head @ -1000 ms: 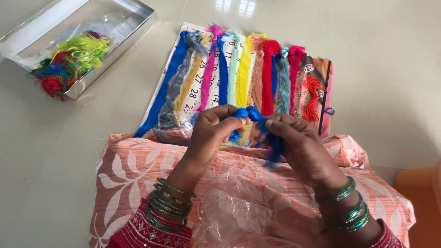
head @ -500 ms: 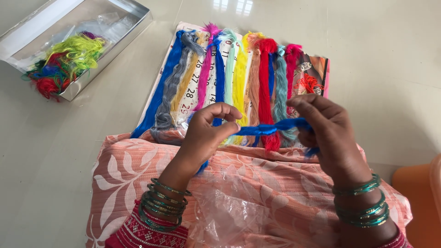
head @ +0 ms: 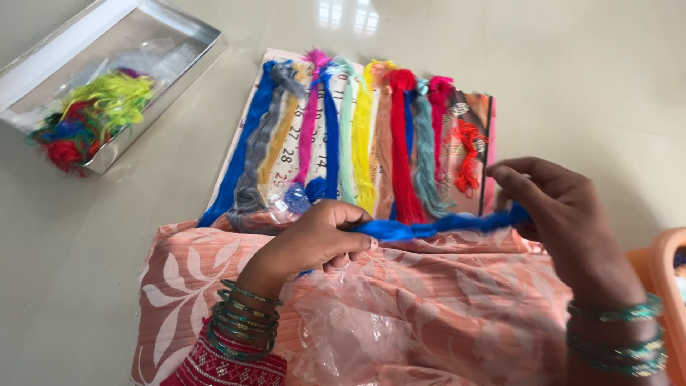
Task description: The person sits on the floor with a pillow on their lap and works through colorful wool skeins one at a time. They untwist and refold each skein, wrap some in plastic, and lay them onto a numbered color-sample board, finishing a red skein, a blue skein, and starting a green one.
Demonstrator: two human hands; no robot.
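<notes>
Over peach cloth (head: 457,300), both hands (head: 314,239) stretch blue thread (head: 436,229).

Bare glossy floor (head: 586,78) lies open beyond the right hand (head: 564,214). Beyond the left hand (head: 314,239), a row of coloured thread skeins (head: 357,143) blocks the way; an orange plastic basket (head: 664,264) crowds the right wrist.

Two bare forearms in view. Left hand (head: 314,239): wrist at 7 o'clock carries thick stack of thin green and gold-toned bangles; below them, red sleeve cuff with pale embroidered pattern. Right hand (head: 564,214): wrist at 5 o'clock wears several teal-green glittery bangles, spaced in two groups. No rings visible.
</notes>
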